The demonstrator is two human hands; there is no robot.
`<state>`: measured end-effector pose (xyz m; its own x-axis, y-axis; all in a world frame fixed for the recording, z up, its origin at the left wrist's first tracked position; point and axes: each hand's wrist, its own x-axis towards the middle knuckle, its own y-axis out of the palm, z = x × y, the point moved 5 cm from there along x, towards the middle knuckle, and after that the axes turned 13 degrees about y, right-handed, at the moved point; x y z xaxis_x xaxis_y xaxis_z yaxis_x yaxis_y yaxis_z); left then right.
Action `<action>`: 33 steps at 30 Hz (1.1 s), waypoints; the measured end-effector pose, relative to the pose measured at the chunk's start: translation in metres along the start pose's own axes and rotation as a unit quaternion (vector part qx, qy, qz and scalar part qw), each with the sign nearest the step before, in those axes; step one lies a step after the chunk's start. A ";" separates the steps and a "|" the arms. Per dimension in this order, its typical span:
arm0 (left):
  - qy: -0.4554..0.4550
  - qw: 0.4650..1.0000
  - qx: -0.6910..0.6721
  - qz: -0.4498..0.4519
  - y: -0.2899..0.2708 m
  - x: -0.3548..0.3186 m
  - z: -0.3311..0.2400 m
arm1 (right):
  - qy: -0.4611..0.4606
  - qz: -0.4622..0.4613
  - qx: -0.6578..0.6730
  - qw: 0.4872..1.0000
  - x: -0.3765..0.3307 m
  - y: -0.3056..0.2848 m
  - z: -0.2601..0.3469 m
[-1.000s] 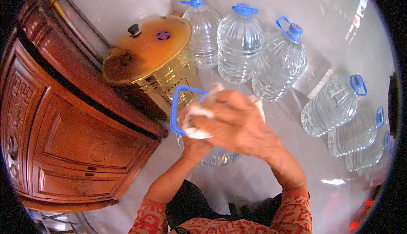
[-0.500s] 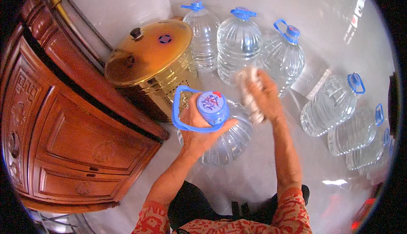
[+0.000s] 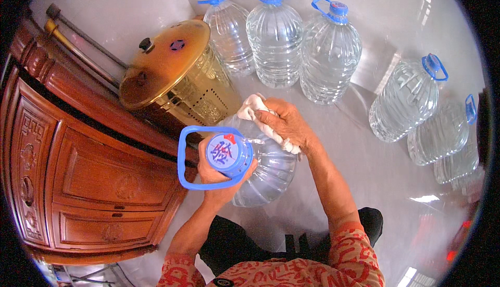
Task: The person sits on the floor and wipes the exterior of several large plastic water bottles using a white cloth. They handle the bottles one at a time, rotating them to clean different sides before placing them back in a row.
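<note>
A large clear water bottle (image 3: 268,177) with a blue cap and a blue loop handle (image 3: 183,154) stands in front of me, its top tilted toward me and to the left. My left hand (image 3: 213,175) is wrapped round its neck just below the cap. In my right hand (image 3: 286,123) is a bunched white cloth (image 3: 256,111), pressed against the bottle's upper side. The fingers of that hand are curled over the cloth. The bottle's lower part is hidden behind its own shoulder.
A gold-coloured metal bin (image 3: 182,84) with a domed lid stands far left, beside a carved reddish wooden cabinet (image 3: 120,167). Three big water bottles (image 3: 276,42) line the wall at the back. Several more bottles (image 3: 406,99) stand along the right on the grey floor (image 3: 344,146).
My right hand has brought the cloth left and down onto the bottle; before, it was apart from it and blurred. The cap has tilted farther left and nearer to me.
</note>
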<state>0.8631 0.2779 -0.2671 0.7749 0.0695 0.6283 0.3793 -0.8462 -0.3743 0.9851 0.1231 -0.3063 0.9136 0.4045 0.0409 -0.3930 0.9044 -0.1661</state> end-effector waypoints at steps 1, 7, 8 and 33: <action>-0.009 1.000 -0.026 -0.001 0.001 -0.005 0.001 | 0.003 0.000 0.013 1.000 0.000 -0.002 -0.006; 0.032 0.999 0.022 0.028 -0.011 -0.043 -0.009 | 0.157 0.063 0.111 0.979 -0.013 -0.003 -0.023; 0.045 0.998 0.032 0.029 -0.013 -0.048 -0.012 | 0.168 0.073 0.116 0.976 -0.014 -0.002 -0.022; -0.152 0.968 -0.158 0.120 -0.061 -0.175 -0.021 | 0.185 0.278 -0.012 0.943 0.031 0.071 -0.147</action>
<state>0.6942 0.3059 -0.3397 0.9528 -0.0380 0.3012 0.0328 -0.9734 -0.2268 1.0005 0.1795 -0.4615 0.5427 0.7363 -0.4040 -0.8234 0.5613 -0.0830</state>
